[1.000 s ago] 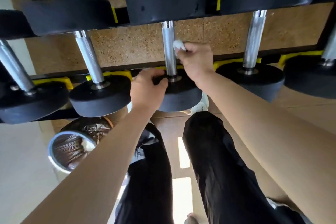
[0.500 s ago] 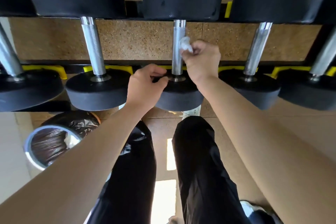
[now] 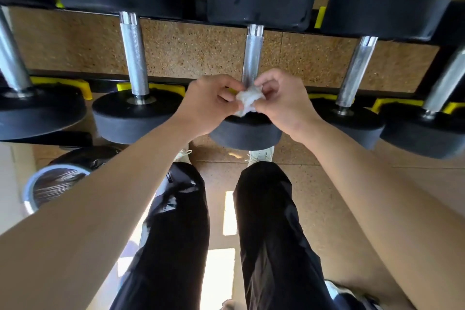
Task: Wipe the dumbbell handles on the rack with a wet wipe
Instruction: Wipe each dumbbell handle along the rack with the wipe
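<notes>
Where the hands meet: just toward 12 o'clock from centre, the left hand [image 3: 208, 106] and right hand [image 3: 284, 103] share a wipe [image 3: 247, 99] above the near weight of the middle dumbbell [image 3: 245, 133].
Wipe: a small white crumpled wad, just in front of the lower end of the middle handle [image 3: 253, 55] — whether it touches the metal cannot be told.
Left hand: at 9 o'clock of the wipe, fingers curled, thumb and fingertips pinching its left side.
Right hand: at 3 o'clock of the wipe, fingers curled, pinching its right side.
Middle handle: a knurled steel bar running toward 12 o'clock from the hands, bare above them.
Other handles: one at 10 o'clock [image 3: 133, 55], one at 2 o'clock [image 3: 357, 70], more at both edges — none touched.
Rack [image 3: 103, 82]: black rails with yellow cradles [image 3: 163, 88], holding the row of dumbbells across the upper half.
Bin [image 3: 55, 184]: at 8 o'clock, lined with a dark bag.
Legs: black trousers [image 3: 181, 234] at 6 o'clock, pale shoes [image 3: 261, 153] under the middle weight.
Floor [image 3: 201, 50]: speckled tan.
</notes>
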`<state>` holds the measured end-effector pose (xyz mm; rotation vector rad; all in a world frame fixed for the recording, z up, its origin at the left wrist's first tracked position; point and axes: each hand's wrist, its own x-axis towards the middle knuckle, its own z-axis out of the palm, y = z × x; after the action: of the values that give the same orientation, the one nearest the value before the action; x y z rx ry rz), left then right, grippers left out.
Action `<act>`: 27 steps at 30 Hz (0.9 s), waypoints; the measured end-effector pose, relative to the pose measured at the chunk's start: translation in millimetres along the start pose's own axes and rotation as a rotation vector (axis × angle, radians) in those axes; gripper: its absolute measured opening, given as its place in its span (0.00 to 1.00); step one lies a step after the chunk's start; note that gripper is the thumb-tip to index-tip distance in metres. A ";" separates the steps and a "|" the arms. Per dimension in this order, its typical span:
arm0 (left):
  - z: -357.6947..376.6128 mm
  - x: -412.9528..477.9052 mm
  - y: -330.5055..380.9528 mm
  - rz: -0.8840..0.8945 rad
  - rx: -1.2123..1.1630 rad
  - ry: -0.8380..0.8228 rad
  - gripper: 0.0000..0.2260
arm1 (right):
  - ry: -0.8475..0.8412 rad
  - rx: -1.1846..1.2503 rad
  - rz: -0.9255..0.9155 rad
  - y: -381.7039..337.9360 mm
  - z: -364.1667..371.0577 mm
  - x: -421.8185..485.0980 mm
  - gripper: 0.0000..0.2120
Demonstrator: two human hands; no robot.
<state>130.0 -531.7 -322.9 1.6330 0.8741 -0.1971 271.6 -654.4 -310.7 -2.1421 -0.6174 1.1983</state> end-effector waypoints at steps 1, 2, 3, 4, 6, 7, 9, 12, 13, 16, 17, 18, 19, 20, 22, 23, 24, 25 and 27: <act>-2.3 2.7 -2.1 0.014 0.071 0.034 0.09 | 0.023 -0.009 -0.003 2.6 -0.6 2.2 0.14; -4.3 5.8 -4.2 0.031 0.146 0.045 0.08 | 0.029 -0.031 -0.016 4.9 -1.9 3.8 0.13; -5.6 8.8 -5.2 0.049 0.225 0.037 0.07 | 0.022 -0.063 -0.032 7.9 -3.4 5.3 0.12; -5.6 12.2 -5.7 0.061 0.292 0.017 0.07 | 0.008 -0.095 -0.052 10.9 -5.3 6.1 0.11; -1.8 18.6 -3.8 0.061 0.354 -0.019 0.07 | -0.009 -0.159 -0.074 17.5 -9.8 7.8 0.10; 1.5 21.1 -1.9 0.046 0.346 -0.030 0.07 | -0.006 -0.175 -0.073 21.5 -12.6 9.3 0.09; 9.1 24.0 2.5 -0.014 0.252 -0.050 0.07 | -0.005 -0.148 -0.049 27.5 -18.5 11.3 0.08; 14.0 21.9 6.8 0.016 0.161 -0.128 0.09 | -0.038 -0.061 -0.021 30.6 -20.1 10.3 0.09; 12.7 20.8 6.5 0.048 0.196 -0.148 0.09 | -0.055 -0.056 -0.023 30.5 -18.6 9.3 0.09; 0.8 19.9 0.2 0.085 0.338 -0.078 0.06 | -0.104 -0.123 -0.062 27.7 -12.3 8.0 0.10; -5.1 20.1 -3.1 0.079 0.363 -0.044 0.06 | -0.113 -0.148 -0.077 26.0 -10.3 8.9 0.10; -11.5 20.5 -6.5 0.071 0.380 -0.016 0.06 | -0.125 -0.172 -0.090 23.8 -7.7 10.6 0.10; -17.7 20.5 -9.9 0.061 0.393 0.002 0.06 | -0.144 -0.203 -0.105 21.3 -4.6 12.5 0.10; -22.8 20.9 -13.3 0.048 0.403 0.010 0.06 | -0.162 -0.239 -0.127 18.7 -1.5 14.7 0.10; -27.4 20.7 -17.5 0.020 0.422 -0.009 0.06 | -0.184 -0.326 -0.166 17.4 1.6 19.7 0.08; -26.5 20.4 -17.6 0.005 0.429 -0.031 0.06 | -0.189 -0.376 -0.175 18.4 -0.4 21.9 0.08; -23.4 20.2 -16.9 -0.007 0.428 -0.055 0.05 | -0.192 -0.427 -0.175 21.3 -4.5 23.5 0.07; -18.9 20.4 -14.9 -0.019 0.421 -0.075 0.05 | -0.192 -0.471 -0.161 25.6 -10.5 24.9 0.06; -7.9 21.8 -8.7 -0.035 0.405 -0.085 0.05 | -0.164 -0.513 -0.099 36.1 -24.5 26.6 0.06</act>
<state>137.2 -515.2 -339.9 1.9674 0.8345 -0.4903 309.5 -669.6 -341.3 -2.3972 -1.1965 1.2697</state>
